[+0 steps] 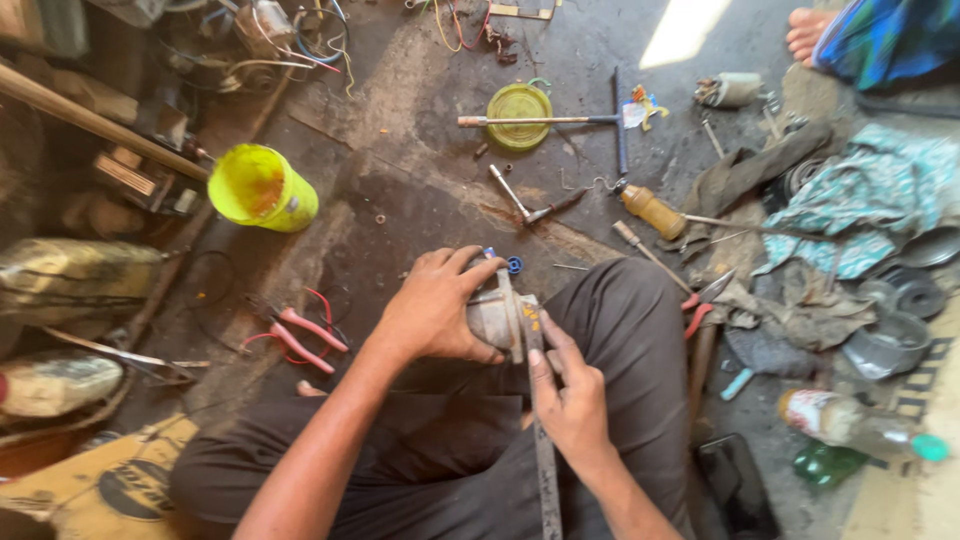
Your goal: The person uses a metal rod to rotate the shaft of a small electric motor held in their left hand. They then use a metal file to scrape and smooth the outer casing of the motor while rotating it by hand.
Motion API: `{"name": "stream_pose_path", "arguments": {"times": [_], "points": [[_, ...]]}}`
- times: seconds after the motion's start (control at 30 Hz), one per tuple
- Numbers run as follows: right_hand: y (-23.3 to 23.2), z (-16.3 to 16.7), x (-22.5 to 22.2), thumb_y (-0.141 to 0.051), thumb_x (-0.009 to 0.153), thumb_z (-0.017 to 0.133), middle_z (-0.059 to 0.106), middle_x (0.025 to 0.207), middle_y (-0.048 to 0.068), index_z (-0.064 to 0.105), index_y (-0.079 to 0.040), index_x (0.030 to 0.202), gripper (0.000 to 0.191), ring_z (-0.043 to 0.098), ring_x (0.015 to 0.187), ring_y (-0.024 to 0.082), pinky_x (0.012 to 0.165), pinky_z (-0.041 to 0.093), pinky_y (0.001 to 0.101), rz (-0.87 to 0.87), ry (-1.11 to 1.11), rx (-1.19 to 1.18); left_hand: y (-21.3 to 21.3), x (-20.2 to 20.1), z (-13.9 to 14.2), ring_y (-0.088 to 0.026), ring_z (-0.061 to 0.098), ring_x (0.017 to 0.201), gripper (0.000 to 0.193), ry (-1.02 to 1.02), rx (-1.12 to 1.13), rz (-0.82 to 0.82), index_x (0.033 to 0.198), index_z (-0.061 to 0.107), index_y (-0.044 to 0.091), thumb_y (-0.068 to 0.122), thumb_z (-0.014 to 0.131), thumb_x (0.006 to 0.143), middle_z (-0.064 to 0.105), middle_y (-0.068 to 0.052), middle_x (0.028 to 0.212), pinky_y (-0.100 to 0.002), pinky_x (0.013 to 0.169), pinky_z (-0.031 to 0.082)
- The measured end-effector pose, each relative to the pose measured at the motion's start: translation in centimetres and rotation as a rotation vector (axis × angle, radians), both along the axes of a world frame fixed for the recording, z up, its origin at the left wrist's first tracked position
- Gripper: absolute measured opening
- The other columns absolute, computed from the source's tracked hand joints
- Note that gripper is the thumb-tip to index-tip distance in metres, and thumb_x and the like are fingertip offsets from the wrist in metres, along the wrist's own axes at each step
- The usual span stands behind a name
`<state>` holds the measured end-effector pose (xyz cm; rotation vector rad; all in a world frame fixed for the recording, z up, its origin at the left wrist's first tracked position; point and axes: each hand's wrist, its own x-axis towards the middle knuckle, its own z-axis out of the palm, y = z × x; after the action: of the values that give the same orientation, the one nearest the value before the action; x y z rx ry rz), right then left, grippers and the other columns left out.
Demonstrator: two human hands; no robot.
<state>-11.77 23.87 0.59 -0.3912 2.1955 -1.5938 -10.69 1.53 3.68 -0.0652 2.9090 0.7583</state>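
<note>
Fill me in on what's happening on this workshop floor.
A person sits on the floor with a grey metal motor part over their lap. The left hand grips it from above, while the right hand presses a long flat metal bar against its edge. Red-handled pliers, a yellow cup and screwdrivers lie around.

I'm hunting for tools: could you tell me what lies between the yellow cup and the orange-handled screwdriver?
In the head view, a small hammer lies on the floor between the yellow cup and the screwdriver.

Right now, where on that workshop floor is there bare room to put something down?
Bare floor lies between the yellow cup, the pink pliers and the small hammer. Right of the knee it is crowded: rags, metal bowls, a bottle.
</note>
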Motion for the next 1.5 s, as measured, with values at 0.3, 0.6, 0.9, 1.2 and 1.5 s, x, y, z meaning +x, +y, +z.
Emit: {"name": "stream_pose_path", "arguments": {"times": [0.3,0.6,0.9,1.2,1.5], "points": [[0.5,-1.6,0.3,-0.009,0.098,0.063,0.053,0.06,0.003,0.058,-0.001,0.14,0.043,0.045,0.054,0.006,0.052,0.043,0.0257,0.049,0.172,0.031,0.0,0.1,-0.4,-0.048,0.041,0.135,0.118,-0.016,-0.001,0.02,0.141,0.054,0.014,0.056,0.096,0.039,0.046,-0.021,0.149,-0.055,0.11,0.033],[0.4,-2.4,-1.3,-0.007,0.1,0.06,0.072,0.111,0.008,0.054,0.003,0.145,0.047,0.065,0.098,0.007,0.085,0.052,0.0219,0.057,-0.213,-0.266,-1.4,-0.7,-1.7,-0.046,0.051,0.128,0.118,-0.014,0.072,0.012,0.14,0.056,0.011,0.063,0.093,0.042,0.051,-0.022,0.144,-0.053,0.107,0.041],[0.0,-1.5,-1.5,-0.007,0.102,0.06,0.074,0.108,0.021,0.058,0.004,0.147,0.046,0.062,0.091,0.011,0.081,0.052,0.0284,0.031,-0.112,-0.03,-0.2,-0.9,-0.8,-0.044,0.048,0.129,0.118,-0.025,0.025,0.002,0.139,0.056,0.01,0.059,0.094,0.04,0.052,-0.02,0.143,-0.052,0.109,0.037],[-0.1,-0.1,-2.9,-0.004,0.098,0.06,0.074,0.114,0.01,0.057,0.007,0.141,0.044,0.066,0.098,0.01,0.082,0.055,0.0259,0.082,-0.145,-0.153,0.5,-1.0,-0.6,-0.046,0.049,0.127,0.116,-0.012,-0.039,0.007,0.138,0.057,0.01,0.057,0.095,0.039,0.052,-0.023,0.139,-0.052,0.108,0.037],[-1.1,2.8,-5.0,-0.007,0.094,0.063,0.078,0.11,0.02,0.061,0.004,0.134,0.042,0.076,0.098,0.018,0.081,0.058,0.028,0.152,-0.064,0.072,0.5,-1.1,-0.6,-0.045,0.049,0.127,0.115,-0.016,-0.031,0.026,0.139,0.057,0.01,0.056,0.095,0.04,0.053,-0.022,0.139,-0.052,0.108,0.039]]}}
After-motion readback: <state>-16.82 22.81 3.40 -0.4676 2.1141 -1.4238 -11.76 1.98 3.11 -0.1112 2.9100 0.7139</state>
